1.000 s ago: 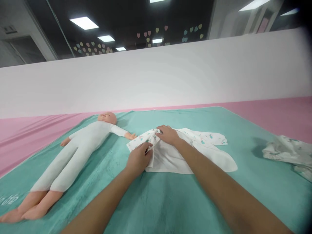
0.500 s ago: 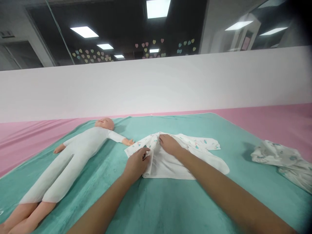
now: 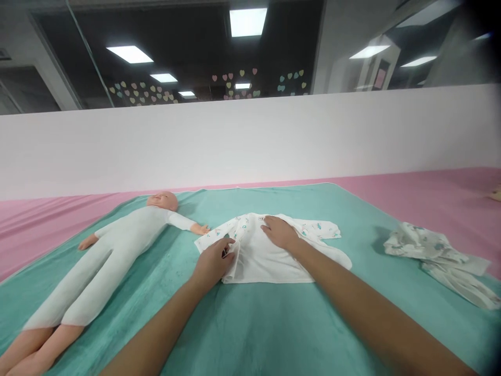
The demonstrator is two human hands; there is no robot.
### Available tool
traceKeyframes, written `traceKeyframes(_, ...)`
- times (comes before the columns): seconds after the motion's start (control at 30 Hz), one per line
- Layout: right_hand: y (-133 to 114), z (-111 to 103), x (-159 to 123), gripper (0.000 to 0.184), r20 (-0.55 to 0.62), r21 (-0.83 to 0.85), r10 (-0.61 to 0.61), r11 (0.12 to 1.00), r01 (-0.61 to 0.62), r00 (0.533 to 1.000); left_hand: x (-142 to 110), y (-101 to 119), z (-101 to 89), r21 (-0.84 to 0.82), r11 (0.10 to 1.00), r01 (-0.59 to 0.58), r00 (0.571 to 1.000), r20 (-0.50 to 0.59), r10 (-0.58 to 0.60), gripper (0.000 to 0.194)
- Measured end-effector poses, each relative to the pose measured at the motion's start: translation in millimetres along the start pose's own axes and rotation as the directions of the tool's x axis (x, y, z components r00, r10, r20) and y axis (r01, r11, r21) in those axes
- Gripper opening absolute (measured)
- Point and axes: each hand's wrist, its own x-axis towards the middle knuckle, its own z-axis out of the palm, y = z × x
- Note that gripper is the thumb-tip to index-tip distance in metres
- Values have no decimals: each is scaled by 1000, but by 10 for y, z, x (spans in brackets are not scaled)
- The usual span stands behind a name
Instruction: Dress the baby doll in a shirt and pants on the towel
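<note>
A white baby garment with a small teal print [image 3: 266, 258] lies spread on a teal towel [image 3: 254, 324], its front opening folded over. My left hand [image 3: 212, 263] pinches the garment's front edge, and my right hand [image 3: 279, 233] rests flat on its upper middle. To the left, a baby doll in a white bodysuit [image 3: 117, 245] lies on its back, its outstretched hand close to the garment's sleeve. A crumpled printed cloth [image 3: 434, 256] sits on the towel at the right.
The towel lies on a pink sheet [image 3: 430, 193], with a tall white panel [image 3: 250, 141] behind it. A small tan object [image 3: 495, 194] shows on the sheet at the right edge. Beyond the panel are glass walls with heart decorations.
My view has tilted upward and swung, so everything sits lower and further left in the picture. Both hands remain on the garment, and the right hand is nearer its upper edge.
</note>
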Motion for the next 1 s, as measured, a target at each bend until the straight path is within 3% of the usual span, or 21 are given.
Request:
traceKeyframes(0.4,167,-64,155,46,34,48,-78,996,76,996,11,15,16,4,1000,-17,1000,-3,17,30)
traceKeyframes(0.6,102,-21,80,48,41,0,-64,998,64,997,78,-153,40,49,998,-34,991,-125,40,36)
traceKeyframes(0.7,66,-11,46,52,75,-29,-72,997,74,995,91,-187,26,169,979,-118,968,-199,151,36)
traceKeyframes(0.77,41,-14,24,58,111,-49,-76,995,82,991,56,-109,32,306,923,-233,926,-221,307,34)
traceKeyframes(0.83,-3,-23,-2,64,140,-73,-65,994,76,988,-21,57,65,398,827,-398,858,-159,489,30)
traceKeyframes(0.93,-133,-30,-57,66,123,-131,-10,991,26,992,-177,370,152,351,656,-668,707,25,707,29)
traceKeyframes(1.0,-254,-20,-108,62,84,-172,30,985,-15,996,-258,529,202,285,564,-775,612,118,782,29)
